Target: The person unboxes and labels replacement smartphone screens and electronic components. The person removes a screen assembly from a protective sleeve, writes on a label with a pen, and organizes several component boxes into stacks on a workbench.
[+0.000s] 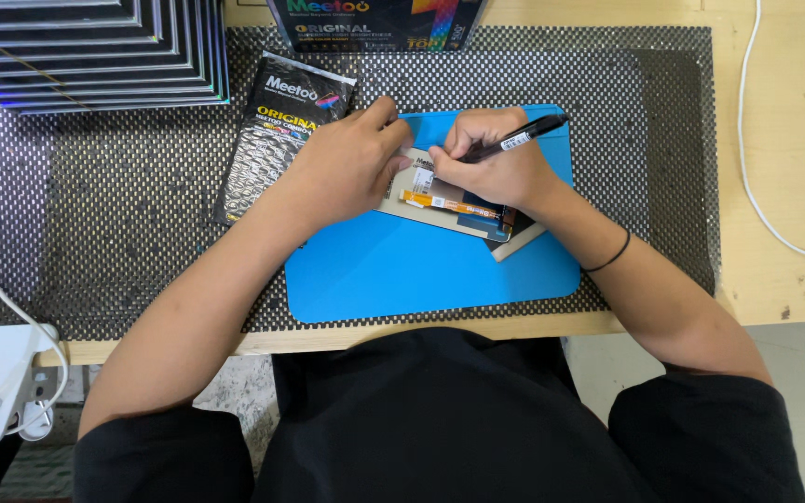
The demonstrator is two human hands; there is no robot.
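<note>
Our left hand [351,168] and right hand [491,166] covered most of the phone screen part [440,207], so we could not tell its full outline. The pen [514,140] tip was hidden behind our fingers [444,154]. The box [375,23] and the stacked trays [86,51] were cut off by the top edge.

One black marker pen [514,140], one phone screen panel [449,207], one blue mat [421,270], one foil pouch [281,130], two white cables [747,140].
</note>
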